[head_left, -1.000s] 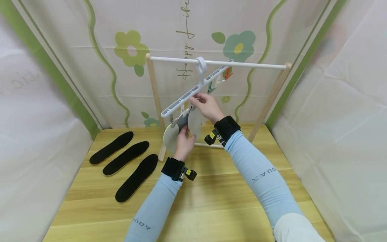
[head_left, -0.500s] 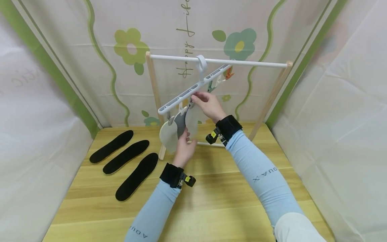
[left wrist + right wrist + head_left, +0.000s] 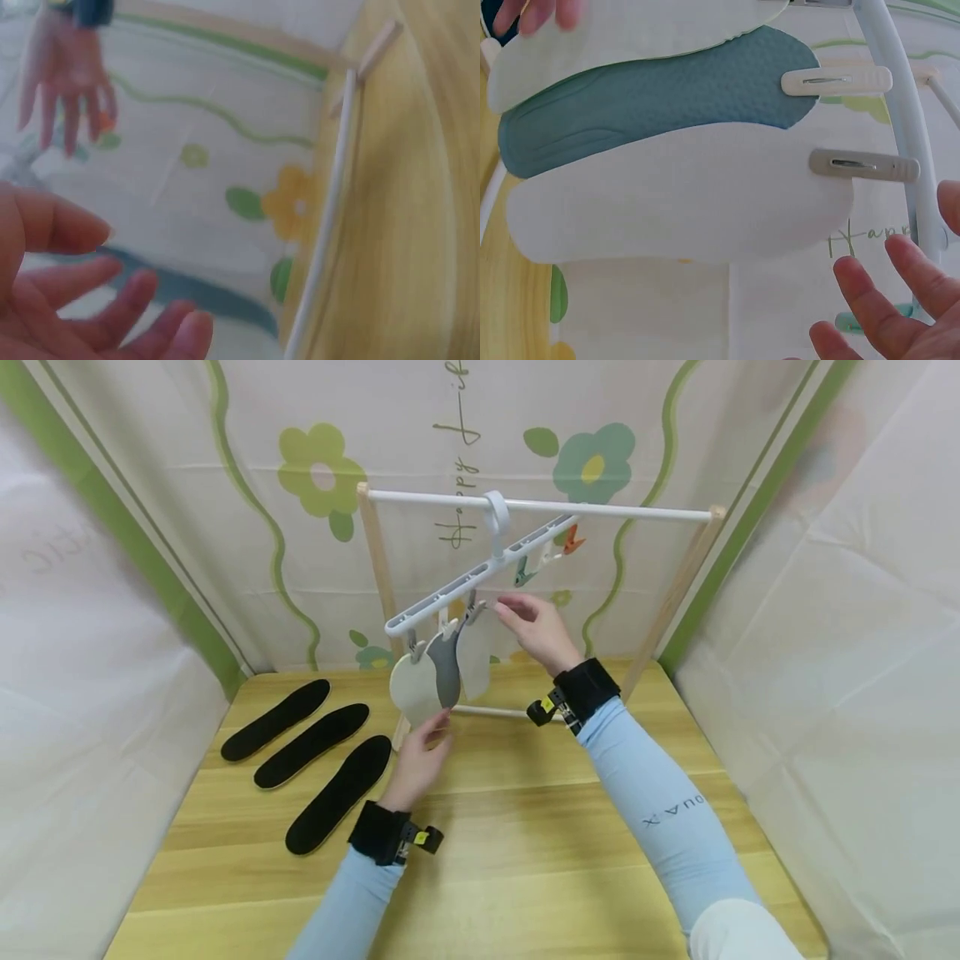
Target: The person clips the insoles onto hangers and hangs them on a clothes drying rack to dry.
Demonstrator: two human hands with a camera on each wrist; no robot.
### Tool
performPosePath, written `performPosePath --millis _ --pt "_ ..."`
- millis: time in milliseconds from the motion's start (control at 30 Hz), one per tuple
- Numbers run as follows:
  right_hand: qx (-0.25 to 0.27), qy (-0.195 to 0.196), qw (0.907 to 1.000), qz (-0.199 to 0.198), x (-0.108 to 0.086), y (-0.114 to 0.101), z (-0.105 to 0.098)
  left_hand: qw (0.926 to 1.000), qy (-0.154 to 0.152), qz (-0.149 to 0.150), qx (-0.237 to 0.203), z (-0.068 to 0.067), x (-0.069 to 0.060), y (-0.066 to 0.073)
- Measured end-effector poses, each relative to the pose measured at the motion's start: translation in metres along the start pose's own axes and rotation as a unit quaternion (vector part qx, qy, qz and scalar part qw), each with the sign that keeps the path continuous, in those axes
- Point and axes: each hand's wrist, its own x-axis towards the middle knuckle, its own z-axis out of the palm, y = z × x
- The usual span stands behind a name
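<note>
Three insoles hang by clips from a pale grey hanger [image 3: 442,600]: a cream insole [image 3: 415,687], a grey-blue insole [image 3: 660,97] and a white insole [image 3: 682,195]. A grey clip [image 3: 866,165] bites the top of the white insole; a white clip [image 3: 836,80] holds the grey-blue one. My right hand [image 3: 542,631] is just right of the grey clip, fingers apart and holding nothing. Below the insoles, my left hand [image 3: 418,762] has loosely bent, empty fingers near their lower ends; whether it touches one cannot be told.
Several black insoles, including a near one [image 3: 339,795], lie on the wooden table [image 3: 540,860] at left. The hanger hooks over the white bar [image 3: 615,510] of a wooden-legged rack. Green [image 3: 522,572] and orange [image 3: 573,539] clips hang at its far right end.
My right hand has let go of the grey clip and moved right. My left hand has come away from the insoles, down and left. The white insole now hangs from the clip.
</note>
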Motion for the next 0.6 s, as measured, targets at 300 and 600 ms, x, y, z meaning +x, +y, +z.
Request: performPosePath --millis 300,600 --pt "-0.027 0.023 0.9993 0.009 -0.039 0.038 -0.014 0.9943 0.03 -0.061 0.083 -0.067 -0.022 -0.034" --pt "-0.048 0.025 0.9978 0.038 -0.093 0.093 -0.014 0.9851 0.105 -0.095 0.098 -0.121 -0.031 -0.067"
